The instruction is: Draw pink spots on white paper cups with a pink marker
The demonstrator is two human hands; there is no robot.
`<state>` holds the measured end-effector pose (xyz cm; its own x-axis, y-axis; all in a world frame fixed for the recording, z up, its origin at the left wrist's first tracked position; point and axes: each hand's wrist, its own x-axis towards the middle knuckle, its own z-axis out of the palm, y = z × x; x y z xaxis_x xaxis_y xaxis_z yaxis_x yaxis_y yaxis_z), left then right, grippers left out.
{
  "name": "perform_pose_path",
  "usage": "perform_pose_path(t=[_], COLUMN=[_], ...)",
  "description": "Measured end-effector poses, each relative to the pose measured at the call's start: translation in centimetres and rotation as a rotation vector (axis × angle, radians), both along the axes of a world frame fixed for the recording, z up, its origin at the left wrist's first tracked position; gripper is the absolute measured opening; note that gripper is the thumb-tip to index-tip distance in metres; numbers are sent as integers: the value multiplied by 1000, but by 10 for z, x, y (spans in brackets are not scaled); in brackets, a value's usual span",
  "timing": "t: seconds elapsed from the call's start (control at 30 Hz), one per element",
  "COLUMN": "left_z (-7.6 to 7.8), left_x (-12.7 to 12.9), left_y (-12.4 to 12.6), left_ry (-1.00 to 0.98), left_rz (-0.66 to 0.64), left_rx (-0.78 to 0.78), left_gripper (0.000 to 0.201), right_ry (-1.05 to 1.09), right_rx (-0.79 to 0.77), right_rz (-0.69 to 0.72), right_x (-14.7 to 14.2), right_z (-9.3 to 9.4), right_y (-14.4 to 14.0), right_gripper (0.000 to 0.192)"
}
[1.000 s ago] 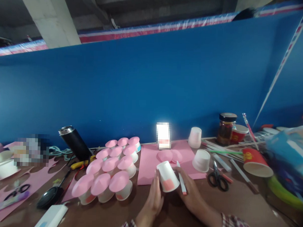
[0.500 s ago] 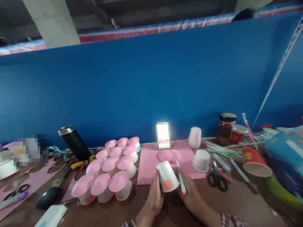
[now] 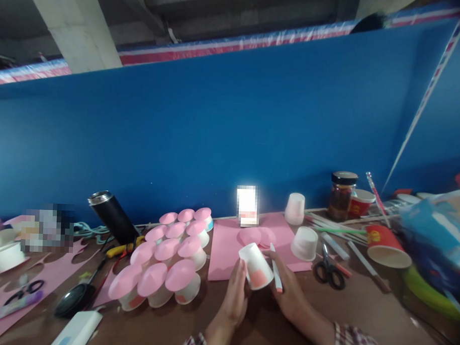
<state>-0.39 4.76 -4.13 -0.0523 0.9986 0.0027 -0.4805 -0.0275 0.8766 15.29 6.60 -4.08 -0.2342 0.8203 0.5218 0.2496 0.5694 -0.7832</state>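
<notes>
Both of my hands hold a white paper cup [image 3: 255,266], upside down and tilted, with a pink patch on its side. My left hand [image 3: 235,296] presses its left side. My right hand [image 3: 290,295] cradles its right side and also grips a white marker with a red tip [image 3: 275,273]. The cup hovers over the near edge of a pink paper sheet [image 3: 227,253], where cut pink circles [image 3: 251,236] lie.
Several white cups topped with pink cones [image 3: 166,261] cluster to the left. Upturned white cups [image 3: 305,242], black scissors [image 3: 328,272], a jar [image 3: 341,195], red cups [image 3: 386,245] and sticks lie right. A black flask [image 3: 114,217] leans against the blue partition [image 3: 216,142].
The cup and both hands have lifted slightly and shifted a little away from me. Nothing else on the table has moved.
</notes>
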Motion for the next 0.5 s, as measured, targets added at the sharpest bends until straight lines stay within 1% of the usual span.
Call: perform_pose_path(t=[0.03, 0.07, 0.1, 0.17, 0.27, 0.4, 0.5], left_z=[6, 11, 16, 21, 23, 21, 22], left_x=[3, 5, 7, 9, 10, 10, 10], left_y=[0, -1, -1, -2, -3, -2, 0], left_ry=[-15, -20, -13, 14, 34, -31, -139], left_rz=[-38, -114, -141, -142, -102, -94, -60], left_rx=[-13, -4, -2, -5, -5, -6, -15], left_gripper=[51, 49, 47, 44, 38, 22, 19], right_ry=[-1, -3, -6, -12, -32, -101, -115], right_rx=[0, -2, -6, -31, -52, 2, 77], right_rz=[-11, -25, -37, -55, -50, -139, -179], right_x=[0, 0, 0, -1, -2, -3, -6], right_z=[-1, -1, -1, 2, 9, 16, 18], right_y=[0, 0, 0, -2, -5, -8, -9], right_gripper=[47, 48, 49, 49, 47, 37, 32])
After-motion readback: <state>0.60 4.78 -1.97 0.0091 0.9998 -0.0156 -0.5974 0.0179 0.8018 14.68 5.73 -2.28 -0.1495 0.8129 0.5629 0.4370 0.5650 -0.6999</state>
